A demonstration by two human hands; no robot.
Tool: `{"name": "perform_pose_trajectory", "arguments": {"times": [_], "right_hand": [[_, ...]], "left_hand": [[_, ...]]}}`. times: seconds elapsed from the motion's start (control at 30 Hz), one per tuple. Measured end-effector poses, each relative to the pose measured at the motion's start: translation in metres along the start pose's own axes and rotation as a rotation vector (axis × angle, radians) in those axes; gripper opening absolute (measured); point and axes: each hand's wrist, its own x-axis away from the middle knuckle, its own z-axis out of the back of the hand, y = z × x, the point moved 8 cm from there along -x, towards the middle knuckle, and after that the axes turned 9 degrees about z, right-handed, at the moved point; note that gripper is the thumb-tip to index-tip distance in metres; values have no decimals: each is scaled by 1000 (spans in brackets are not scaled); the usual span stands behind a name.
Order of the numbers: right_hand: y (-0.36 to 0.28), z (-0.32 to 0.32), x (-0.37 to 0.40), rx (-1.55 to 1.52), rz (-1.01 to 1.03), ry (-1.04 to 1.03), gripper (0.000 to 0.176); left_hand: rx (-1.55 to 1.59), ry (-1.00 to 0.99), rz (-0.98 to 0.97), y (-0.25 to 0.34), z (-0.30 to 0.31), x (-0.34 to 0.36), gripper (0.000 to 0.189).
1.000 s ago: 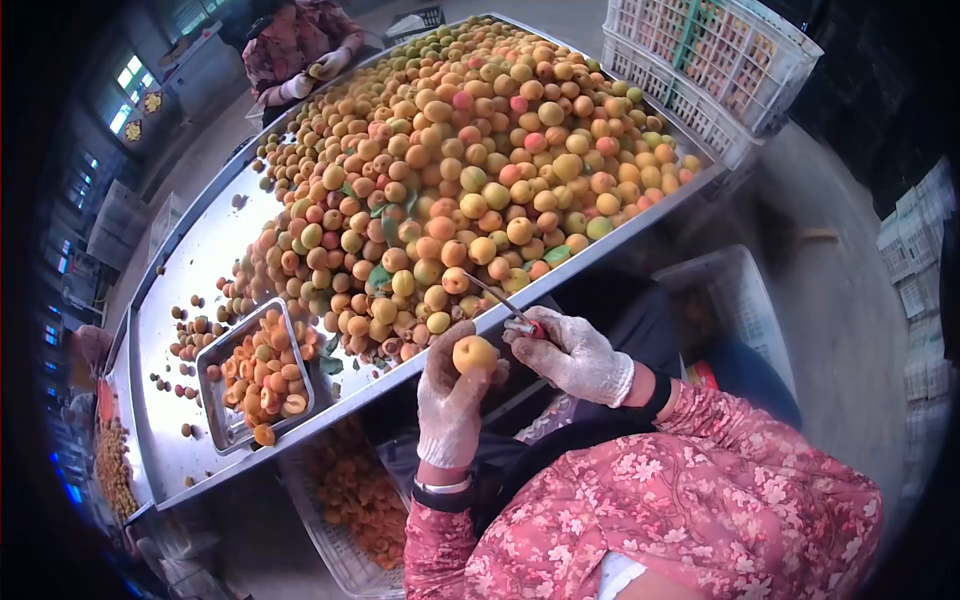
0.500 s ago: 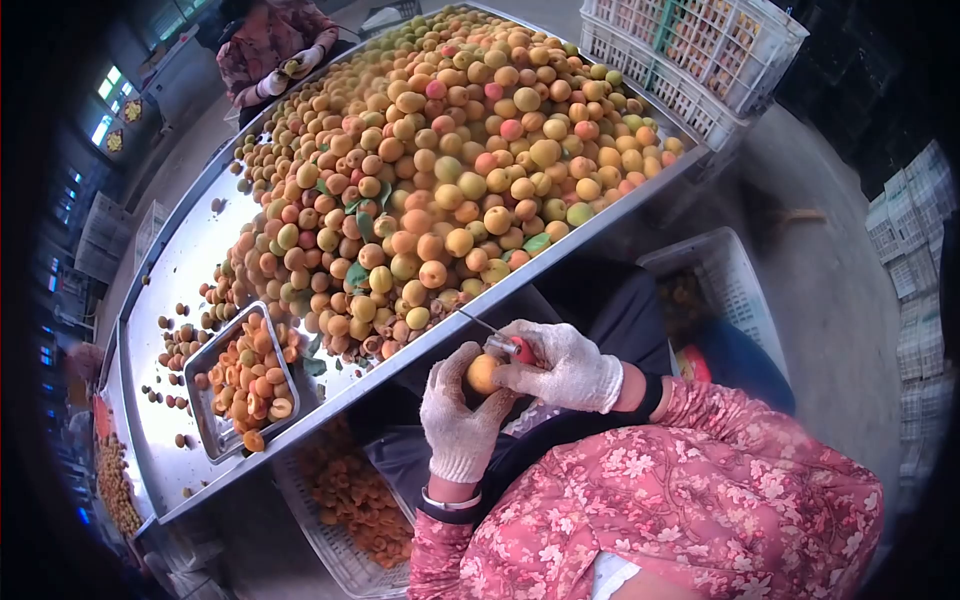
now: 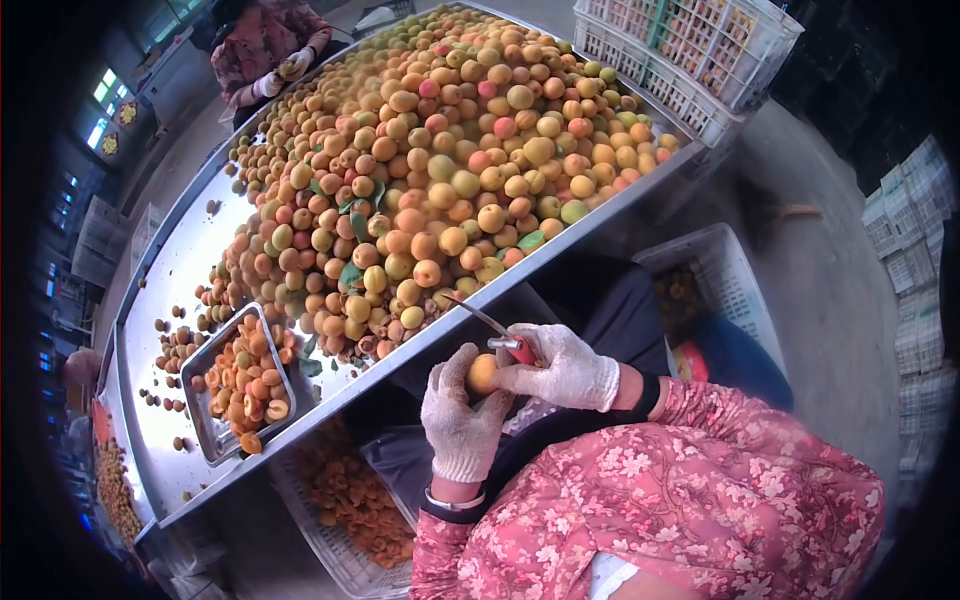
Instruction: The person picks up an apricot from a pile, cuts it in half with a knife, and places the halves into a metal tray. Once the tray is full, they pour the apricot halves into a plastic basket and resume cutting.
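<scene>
My left hand (image 3: 462,415), in a white knit glove, is closed around a yellow-orange apricot (image 3: 482,374). Also gloved, my right hand (image 3: 565,368) grips a red-handled knife (image 3: 519,349), its thin curved blade pointing up and left toward the table edge. The thumb of the right hand rests against the apricot. Both hands are close together over my lap, just in front of the metal table's rim (image 3: 420,345). Beyond the rim lies a large heap of apricots (image 3: 440,190) with some green leaves. To the left, a metal tray (image 3: 203,405) holds halved apricots (image 3: 252,385).
Below the table, a white crate (image 3: 320,535) contains apricot halves; another crate (image 3: 738,290) stands right of my legs. Stacked crates (image 3: 690,50) rise at the back right, with more (image 3: 915,230) at far right. A gloved co-worker (image 3: 268,55) sits at the table's far side.
The knife's blade has swung and now shows more of its length, clear of the apricot. Both hands stay nearly in place. The view has shifted slightly.
</scene>
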Motion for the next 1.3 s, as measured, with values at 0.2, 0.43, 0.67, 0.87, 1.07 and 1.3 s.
{"name": "perform_pose_trajectory", "arguments": {"times": [0.2, 0.43, 0.67, 0.87, 1.07, 1.3], "right_hand": [[2, -15, 10, -328, -162, -86, 17], [13, -17, 12, -233, -111, -44, 22], [-2, -21, 8, 31, 51, -165, 22], [-5, -20, 4, 214, 89, -160, 23], [-3, -20, 5, 292, 29, -145, 22], [10, -29, 12, 124, 82, -108, 32]], "left_hand": [[540, -106, 368, -44, -11, 8, 53], [785, -203, 444, -43, -11, 9, 55], [720, -207, 390, -44, -9, 10, 55], [646, -149, 361, -43, -6, 10, 50], [395, -153, 224, -38, -2, 11, 50], [243, -110, 144, -28, 4, 14, 50]]}}
